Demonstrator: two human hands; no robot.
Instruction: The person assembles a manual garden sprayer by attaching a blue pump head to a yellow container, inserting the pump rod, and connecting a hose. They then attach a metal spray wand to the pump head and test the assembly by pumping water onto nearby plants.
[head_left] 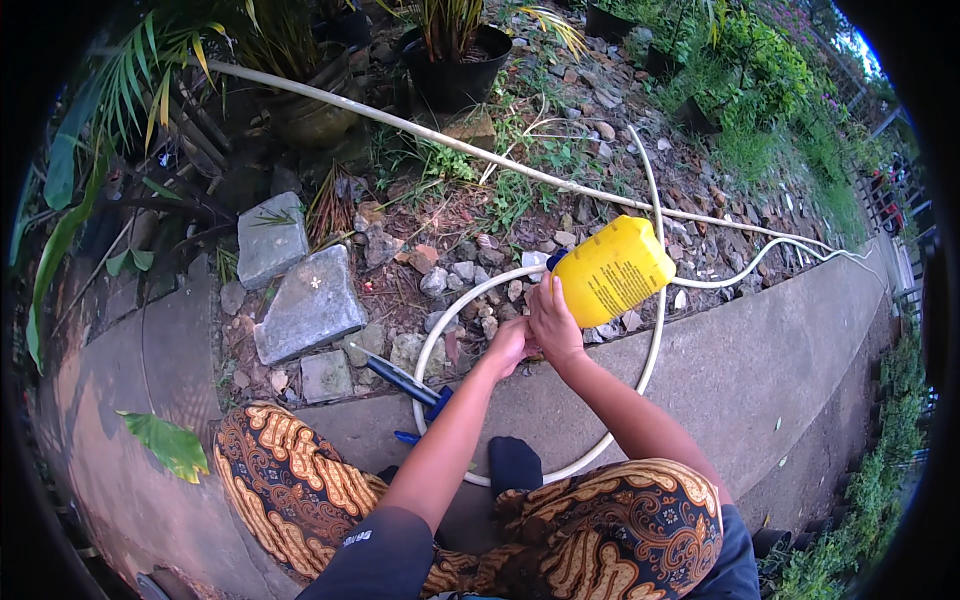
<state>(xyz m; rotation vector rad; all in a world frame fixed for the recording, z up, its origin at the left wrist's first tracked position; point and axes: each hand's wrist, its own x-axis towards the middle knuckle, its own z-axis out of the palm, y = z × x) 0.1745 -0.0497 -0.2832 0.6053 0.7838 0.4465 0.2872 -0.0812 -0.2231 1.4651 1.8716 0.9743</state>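
Observation:
My right hand (555,322) is closed on a yellow plastic jug (615,272) with dark print on its side. The jug is tilted over the edge of the concrete path, and a bit of dark blue (556,258) shows at its left end. My left hand (511,346) is right beside the right one, its fingers curled in; what they hold, if anything, is hidden. Left of my left forearm lies a slim dark tool with blue parts (408,381) and a pale tip; its kind is unclear.
A cream hose (655,340) loops around my feet and runs off right. A long pale pole (450,143) crosses the rocky bed. Grey stone slabs (312,305) lie left; potted plants (455,70) stand behind. A large leaf (165,445) rests on the concrete.

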